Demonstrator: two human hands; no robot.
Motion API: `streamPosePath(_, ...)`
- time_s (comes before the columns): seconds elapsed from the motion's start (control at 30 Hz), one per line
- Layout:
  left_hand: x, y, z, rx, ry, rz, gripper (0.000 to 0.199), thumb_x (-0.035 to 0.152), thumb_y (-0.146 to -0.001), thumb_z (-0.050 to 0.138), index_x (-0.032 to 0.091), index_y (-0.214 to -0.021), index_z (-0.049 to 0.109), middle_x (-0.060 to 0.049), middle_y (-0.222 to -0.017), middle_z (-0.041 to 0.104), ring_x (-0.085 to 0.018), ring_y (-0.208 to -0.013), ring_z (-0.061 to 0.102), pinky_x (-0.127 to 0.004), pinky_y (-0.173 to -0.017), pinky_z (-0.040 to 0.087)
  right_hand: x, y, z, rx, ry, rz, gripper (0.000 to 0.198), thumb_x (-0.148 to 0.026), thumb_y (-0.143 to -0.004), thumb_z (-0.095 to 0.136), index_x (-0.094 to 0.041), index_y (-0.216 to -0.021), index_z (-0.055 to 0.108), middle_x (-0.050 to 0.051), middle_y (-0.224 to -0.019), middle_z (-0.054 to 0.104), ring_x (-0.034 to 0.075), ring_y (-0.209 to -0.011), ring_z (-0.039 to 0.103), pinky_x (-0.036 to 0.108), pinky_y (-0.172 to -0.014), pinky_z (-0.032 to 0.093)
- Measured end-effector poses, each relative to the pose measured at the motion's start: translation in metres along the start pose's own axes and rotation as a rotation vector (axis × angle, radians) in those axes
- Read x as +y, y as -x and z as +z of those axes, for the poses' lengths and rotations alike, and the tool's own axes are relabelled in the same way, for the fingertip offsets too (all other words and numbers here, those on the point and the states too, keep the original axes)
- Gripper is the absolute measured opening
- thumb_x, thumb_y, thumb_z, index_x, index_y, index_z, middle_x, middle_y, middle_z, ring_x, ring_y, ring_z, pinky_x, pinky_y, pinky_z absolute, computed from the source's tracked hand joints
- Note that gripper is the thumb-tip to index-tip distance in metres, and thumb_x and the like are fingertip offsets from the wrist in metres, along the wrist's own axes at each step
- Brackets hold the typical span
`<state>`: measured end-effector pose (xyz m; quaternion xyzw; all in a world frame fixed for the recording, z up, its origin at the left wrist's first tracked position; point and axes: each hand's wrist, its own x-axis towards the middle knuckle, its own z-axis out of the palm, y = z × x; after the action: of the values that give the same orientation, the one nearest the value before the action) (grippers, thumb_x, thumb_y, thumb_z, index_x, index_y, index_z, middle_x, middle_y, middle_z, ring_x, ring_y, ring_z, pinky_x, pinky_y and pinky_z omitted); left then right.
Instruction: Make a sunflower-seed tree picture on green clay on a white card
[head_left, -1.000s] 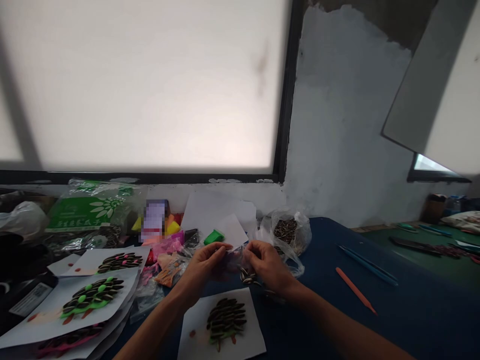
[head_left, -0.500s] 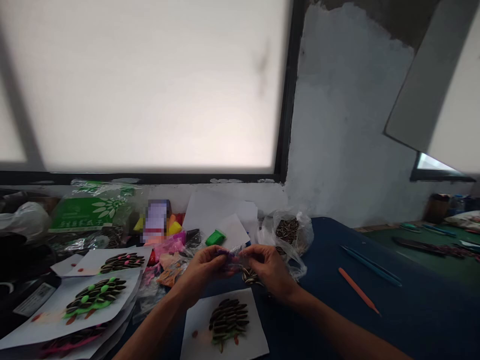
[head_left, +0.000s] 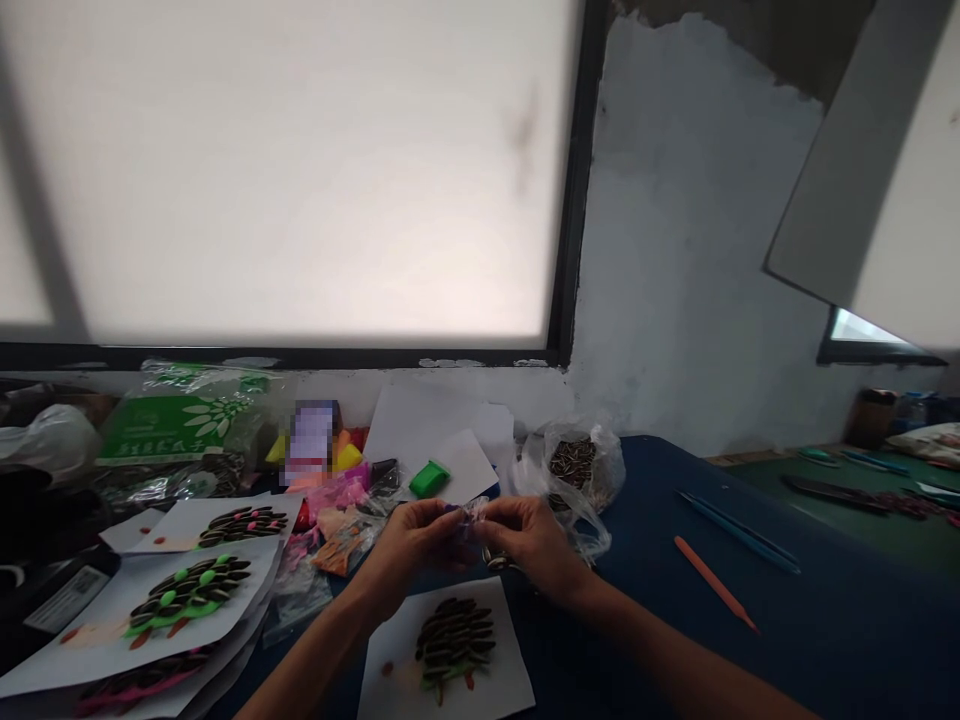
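Between my left hand (head_left: pixel 409 550) and my right hand (head_left: pixel 536 545), a small crinkled clear plastic packet (head_left: pixel 472 514) with something purple in it is pinched at both sides. Fingers hide most of it. Below them lies a white paper card (head_left: pixel 517 688) bearing a hedgehog shape of striped sunflower seeds (head_left: pixel 455 640) over green clay. A few loose seeds (head_left: pixel 495 558) show just beside my right fingers. Behind that hand stands a clear bag of sunflower seeds (head_left: pixel 574 460).
Finished-looking seed cards (head_left: pixel 247 590) are stacked at the left. Clay packets (head_left: pixel 337 535) and a green clay block (head_left: pixel 429 479) lie farther back by white paper (head_left: pixel 420 420). An orange pen-shaped tool (head_left: pixel 716 583) and a blue one (head_left: pixel 739 530) rest on the blue table (head_left: pixel 637 580).
My hands have drawn slightly closer together on the packet, and less of it shows between the fingers. The view has shifted very slightly; the cards and tools stay put.
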<state>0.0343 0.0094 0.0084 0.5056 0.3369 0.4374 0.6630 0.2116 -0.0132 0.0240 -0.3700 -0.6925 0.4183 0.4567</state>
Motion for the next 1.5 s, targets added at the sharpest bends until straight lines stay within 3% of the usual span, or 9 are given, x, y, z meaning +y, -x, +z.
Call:
streamPosePath(0.27,0.0,0.001,0.005,-0.002,-0.053,-0.018,0.055,0.053,-0.048,0.091,0.011,-0.075,0.068,-0.003,-0.064,0.071,-0.016,-0.057,0.069,-0.024,-0.058,0.056,0.002,0.001,0.002,0.063,0.177,-0.044,0.012,-0.022,-0.081,0.066,-0.016,-0.083,0.076,0.003,-0.076,0.071,0.017,-0.068,0.061,0.026,-0.063,0.046)
streamPosePath(0.57,-0.002,-0.003,-0.002,0.044,-0.072,0.01,0.042,0.049,-0.065,0.084,0.013,-0.074,0.065,-0.001,-0.06,0.068,-0.015,-0.054,0.067,-0.021,-0.049,0.05,-0.005,0.003,0.004,0.1,0.386,-0.059,0.01,-0.016,-0.079,0.065,-0.015,-0.073,0.072,0.002,-0.067,0.067,0.014,-0.06,0.056,0.024,-0.055,0.04)
streamPosePath(0.7,0.001,-0.005,-0.01,-0.019,-0.029,-0.02,0.045,0.04,-0.058,0.089,0.011,-0.085,0.069,-0.006,-0.074,0.073,-0.016,-0.061,0.069,-0.026,-0.061,0.055,-0.002,0.004,0.005,0.1,0.449,-0.071,0.016,-0.011,-0.08,0.061,-0.015,-0.083,0.076,0.005,-0.076,0.071,0.016,-0.064,0.058,0.025,-0.058,0.041)
streamPosePath(0.8,0.0,-0.005,-0.014,-0.06,0.002,-0.047,0.054,0.031,-0.052,0.092,0.01,-0.096,0.069,-0.007,-0.083,0.074,-0.018,-0.067,0.07,-0.029,-0.069,0.056,0.001,0.003,0.004,0.081,0.439,-0.073,0.019,-0.014,-0.085,0.058,-0.015,-0.079,0.075,0.004,-0.073,0.07,0.016,-0.064,0.059,0.024,-0.058,0.042)
streamPosePath(0.97,-0.003,-0.002,-0.01,-0.134,0.056,-0.089,0.056,0.018,-0.06,0.086,0.013,-0.111,0.063,-0.006,-0.088,0.073,-0.02,-0.075,0.073,-0.033,-0.077,0.057,0.004,0.002,0.002,0.078,0.395,-0.067,0.02,-0.016,-0.088,0.057,-0.016,-0.078,0.074,0.004,-0.075,0.073,0.017,-0.072,0.065,0.024,-0.065,0.048)
streamPosePath(1.1,-0.001,0.002,-0.005,-0.111,0.089,-0.107,0.059,0.011,-0.064,0.082,0.015,-0.118,0.058,-0.007,-0.092,0.073,-0.022,-0.079,0.074,-0.038,-0.085,0.056,0.003,0.002,0.002,0.086,0.398,-0.062,0.015,-0.013,-0.083,0.061,-0.016,-0.08,0.075,0.003,-0.075,0.073,0.017,-0.07,0.066,0.024,-0.063,0.049)
streamPosePath(1.3,0.003,0.004,0.0,-0.06,0.058,-0.096,0.056,0.03,-0.076,0.081,0.011,-0.122,0.056,-0.013,-0.099,0.074,-0.024,-0.086,0.073,-0.039,-0.088,0.056,0.001,0.002,0.003,0.084,0.472,-0.1,0.015,-0.011,-0.082,0.062,-0.018,-0.078,0.074,0.002,-0.076,0.073,0.017,-0.072,0.066,0.024,-0.064,0.048)
streamPosePath(1.5,-0.001,0.004,0.002,-0.069,0.021,-0.049,0.079,0.037,-0.066,0.088,0.01,-0.129,0.049,-0.009,-0.088,0.074,-0.023,-0.082,0.073,-0.036,-0.082,0.057,0.003,0.004,0.004,0.102,0.634,-0.153,0.014,-0.009,-0.083,0.066,-0.019,-0.076,0.074,0.001,-0.075,0.065,0.015,-0.066,0.059,0.024,-0.06,0.043)
